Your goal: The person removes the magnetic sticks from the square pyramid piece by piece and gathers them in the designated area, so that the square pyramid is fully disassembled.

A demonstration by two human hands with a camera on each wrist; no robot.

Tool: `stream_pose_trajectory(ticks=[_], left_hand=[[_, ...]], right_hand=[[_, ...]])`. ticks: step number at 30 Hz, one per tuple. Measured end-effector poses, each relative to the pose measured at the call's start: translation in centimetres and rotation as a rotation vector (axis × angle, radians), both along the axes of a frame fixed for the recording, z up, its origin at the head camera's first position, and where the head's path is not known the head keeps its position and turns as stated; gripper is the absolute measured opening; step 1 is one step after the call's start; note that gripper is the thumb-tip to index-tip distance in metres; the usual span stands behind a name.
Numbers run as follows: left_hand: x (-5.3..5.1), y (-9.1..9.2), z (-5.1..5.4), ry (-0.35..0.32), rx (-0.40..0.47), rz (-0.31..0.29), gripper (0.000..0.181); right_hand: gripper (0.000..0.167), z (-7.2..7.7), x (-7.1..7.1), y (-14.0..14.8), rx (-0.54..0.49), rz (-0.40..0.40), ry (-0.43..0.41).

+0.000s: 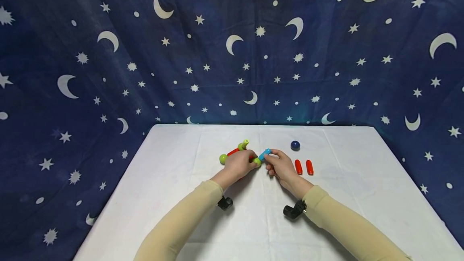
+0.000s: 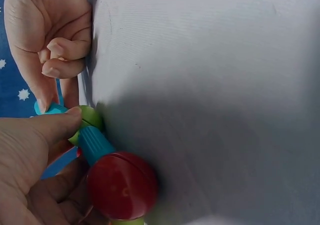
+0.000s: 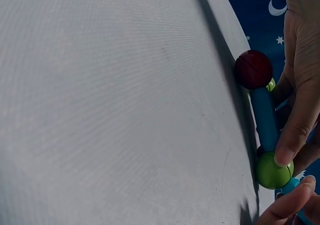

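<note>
My left hand (image 1: 237, 164) holds a structure of balls and rods, with its thumb and fingers pinching a green ball (image 1: 257, 162) at the near right corner. A light blue rod (image 1: 265, 154) is pinched between the thumb and index finger of my right hand (image 1: 284, 168). One end of that rod meets the green ball; how deep it sits is hidden. From the same ball a teal rod (image 2: 95, 144) leads to a red ball (image 2: 122, 185). Farther back, the structure shows a red rod (image 1: 233, 152), another green ball (image 1: 223, 158) and an upward-tilted green rod (image 1: 245, 142).
Two loose red rods, a nearer-left one (image 1: 298, 166) and a right one (image 1: 309, 167), lie right of my right hand. Behind them is a dark blue ball (image 1: 295, 145). A white cloth covers the table (image 1: 232, 233); a starry curtain (image 1: 217, 19) hangs behind.
</note>
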State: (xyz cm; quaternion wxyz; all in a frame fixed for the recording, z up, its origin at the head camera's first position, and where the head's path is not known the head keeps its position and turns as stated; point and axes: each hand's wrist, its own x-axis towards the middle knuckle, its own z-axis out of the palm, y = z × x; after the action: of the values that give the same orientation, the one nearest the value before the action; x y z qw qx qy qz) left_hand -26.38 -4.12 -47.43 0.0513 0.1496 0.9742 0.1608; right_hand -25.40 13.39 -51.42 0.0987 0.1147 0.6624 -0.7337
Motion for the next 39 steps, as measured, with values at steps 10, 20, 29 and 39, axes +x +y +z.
stream_pose_trajectory(ticks=[10, 20, 29, 39], left_hand=[[0.48, 0.24, 0.32, -0.024, -0.003, 0.004, 0.027], [0.38, 0.23, 0.14, -0.014, 0.0, 0.008, 0.026], [0.42, 0.09, 0.25, -0.017, 0.021, 0.01, 0.026], [-0.15, -0.73, -0.18, -0.008, 0.101, 0.005, 0.026]], right_hand=[[0.044, -0.47, 0.1, -0.03, 0.029, 0.002, -0.003], [0.042, -0.25, 0.33, 0.07, 0.024, 0.01, 0.003], [0.042, 0.15, 0.37, 0.07, 0.018, 0.02, -0.009], [0.045, 0.27, 0.17, 0.28, 0.006, 0.03, -0.009]])
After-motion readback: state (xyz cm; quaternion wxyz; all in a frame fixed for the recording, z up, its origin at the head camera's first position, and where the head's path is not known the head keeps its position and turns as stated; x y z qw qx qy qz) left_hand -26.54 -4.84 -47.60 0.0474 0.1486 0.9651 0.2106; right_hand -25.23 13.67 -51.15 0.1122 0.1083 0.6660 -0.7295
